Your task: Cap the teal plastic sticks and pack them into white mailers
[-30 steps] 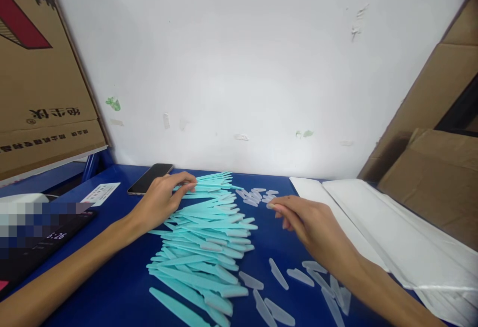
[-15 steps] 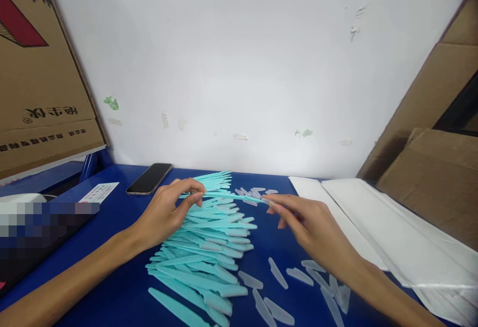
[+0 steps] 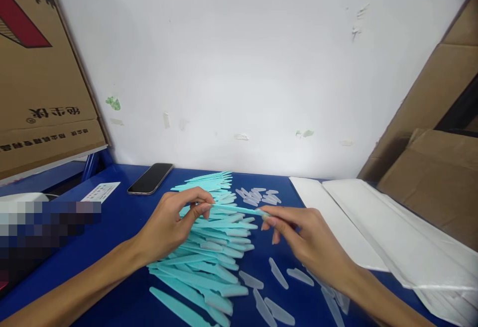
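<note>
Between my two hands a turquoise eyebrow razor is held level above a pile of similar razors. My left hand is closed in a pinch on its left end. My right hand pinches the right end, where the fingertips cover most of what looks like a clear blade cap. Under and in front of my left hand lies the pile of turquoise razors, many with a translucent cap over the right end. Loose translucent caps lie to the right of the pile, a few partly behind my right forearm.
More caps lie at the back of the blue table. A phone and a printed card are at the left. White padded sleeves lie at the right. Cardboard boxes flank the white wall.
Both hands have come slightly nearer and lower with the razor between them. The right fingertips have slid closer to the left hand, covering more of the razor's end.
</note>
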The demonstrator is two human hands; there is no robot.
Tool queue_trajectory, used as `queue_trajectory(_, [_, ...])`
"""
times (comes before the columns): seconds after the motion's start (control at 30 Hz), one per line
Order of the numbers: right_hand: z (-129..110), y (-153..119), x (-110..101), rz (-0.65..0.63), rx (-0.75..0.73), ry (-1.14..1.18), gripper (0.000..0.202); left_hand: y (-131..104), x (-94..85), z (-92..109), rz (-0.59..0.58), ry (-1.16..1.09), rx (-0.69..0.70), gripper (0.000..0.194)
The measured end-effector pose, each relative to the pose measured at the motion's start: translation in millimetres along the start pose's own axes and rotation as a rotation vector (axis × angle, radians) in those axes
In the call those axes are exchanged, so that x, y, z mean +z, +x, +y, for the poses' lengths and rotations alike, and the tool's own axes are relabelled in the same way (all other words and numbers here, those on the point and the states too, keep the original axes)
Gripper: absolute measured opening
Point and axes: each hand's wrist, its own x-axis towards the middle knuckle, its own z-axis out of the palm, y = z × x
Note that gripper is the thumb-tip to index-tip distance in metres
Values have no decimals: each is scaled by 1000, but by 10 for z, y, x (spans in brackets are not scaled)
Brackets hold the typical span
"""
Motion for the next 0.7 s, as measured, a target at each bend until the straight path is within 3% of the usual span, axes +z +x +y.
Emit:
queue_trajectory(0.23, [-27, -39, 29, 4, -10, 31, 30, -19, -30, -20, -15, 26, 13, 17])
queue_trajectory(0.37, [-52, -33, 51, -47, -3, 57, 31, -17, -35, 1, -5, 73, 145, 19])
queue_trajectory(0.53, [-65, -6, 44, -100, -63, -35, 32, -21, 6, 44, -180, 356, 393, 25])
queue_trajectory(0.6, [-68, 3, 23, -97, -39, -82, 28, -16, 20, 31, -212, 418, 376, 26])
queue_trajectory(0.7, [-63, 20, -17, -58, 25, -218, 27, 2, 12, -21, -248, 443, 245, 28])
